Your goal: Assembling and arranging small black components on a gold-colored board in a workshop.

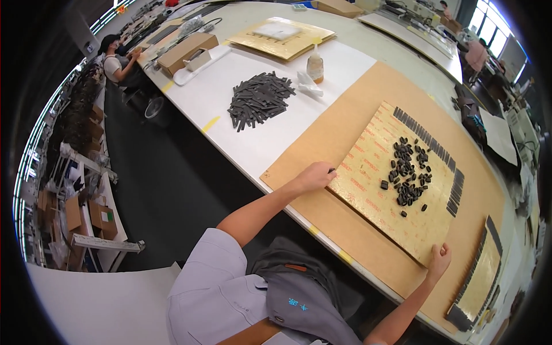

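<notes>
A yellow board (368, 167) with red print lies in front of me, a dark gap showing under its near edge. My left hand (315, 176) is closed at its left corner, with a small black piece (332, 170) showing at the fingertips. At the near right corner, my right hand (440, 260) grips the board with curled fingers. Loose small black loops (407, 192) are scattered in a heap on the board's middle and right. Flat black strips (425, 137) stand in a row along the far edge, and more strips (456, 192) line the right edge.
Brown paperboard (305, 144) lies under the board. Beyond sit a pile of black strips (261, 99), a bottle (315, 66) with amber contents, crumpled white tissue (310, 86) and stacked yellow boards (282, 37). A strip-edged board (480, 276) is at the right. A co-worker (118, 66) stands far left.
</notes>
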{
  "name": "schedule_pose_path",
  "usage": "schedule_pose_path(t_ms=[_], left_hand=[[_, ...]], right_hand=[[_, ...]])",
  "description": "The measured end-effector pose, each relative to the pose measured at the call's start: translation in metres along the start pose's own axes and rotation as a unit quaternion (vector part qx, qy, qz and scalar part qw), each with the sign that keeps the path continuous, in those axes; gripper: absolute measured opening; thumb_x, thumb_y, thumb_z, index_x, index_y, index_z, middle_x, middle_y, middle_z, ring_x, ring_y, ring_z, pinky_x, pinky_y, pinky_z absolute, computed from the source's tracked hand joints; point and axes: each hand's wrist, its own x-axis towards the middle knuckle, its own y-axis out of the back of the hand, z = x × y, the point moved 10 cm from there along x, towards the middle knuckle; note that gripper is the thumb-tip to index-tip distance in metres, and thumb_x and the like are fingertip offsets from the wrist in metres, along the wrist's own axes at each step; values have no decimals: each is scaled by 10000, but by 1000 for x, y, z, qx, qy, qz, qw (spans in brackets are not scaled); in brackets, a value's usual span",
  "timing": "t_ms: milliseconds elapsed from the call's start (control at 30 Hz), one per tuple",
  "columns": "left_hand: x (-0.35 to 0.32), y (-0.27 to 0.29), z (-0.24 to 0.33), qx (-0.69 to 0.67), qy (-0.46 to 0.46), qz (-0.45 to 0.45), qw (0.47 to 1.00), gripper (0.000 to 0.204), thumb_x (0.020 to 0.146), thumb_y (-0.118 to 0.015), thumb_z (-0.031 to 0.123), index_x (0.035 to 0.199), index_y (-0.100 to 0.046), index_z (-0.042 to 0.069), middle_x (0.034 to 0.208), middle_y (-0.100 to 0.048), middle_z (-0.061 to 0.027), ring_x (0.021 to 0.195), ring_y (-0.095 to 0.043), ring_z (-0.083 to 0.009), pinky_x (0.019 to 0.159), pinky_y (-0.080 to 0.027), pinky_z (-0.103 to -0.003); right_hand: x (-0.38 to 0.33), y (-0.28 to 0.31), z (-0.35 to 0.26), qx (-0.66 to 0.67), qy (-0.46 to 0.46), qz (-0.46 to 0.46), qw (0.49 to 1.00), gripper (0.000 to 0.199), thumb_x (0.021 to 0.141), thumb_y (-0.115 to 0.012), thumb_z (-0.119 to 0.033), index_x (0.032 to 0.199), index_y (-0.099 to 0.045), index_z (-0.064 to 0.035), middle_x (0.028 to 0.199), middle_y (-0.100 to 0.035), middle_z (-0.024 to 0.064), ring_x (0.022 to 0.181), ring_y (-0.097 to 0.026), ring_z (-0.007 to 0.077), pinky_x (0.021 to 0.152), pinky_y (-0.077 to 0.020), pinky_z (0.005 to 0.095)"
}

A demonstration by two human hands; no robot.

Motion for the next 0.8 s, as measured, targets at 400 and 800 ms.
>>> schedule_pose_path(t_ms=[400, 800], left_hand=[[-36, 24, 38, -97, 27, -14, 995, 292, 943, -471, 239, 926, -579, -31, 773, -627, -149, 714, -599, -269, 676, -455, -387], [-77, -154, 120, -612, 12, -220, 760, 350, 993, -425, 245, 1237, -521, 14, 1011, -596, -20, 789, -476, -51, 642, -379, -179]], right_hand=[[-51, 15, -79, -198, 159, 163, 953, 325, 832, -629, -121, 1107, -535, 26, 826, -579, 61, 731, -535, 127, 679, -441, 256], [-158, -176, -122, 123, 5, -251, 960, 142, 882, -598, -141, 876, -581, 0, 708, -606, 15, 603, -554, 59, 519, -416, 195]])
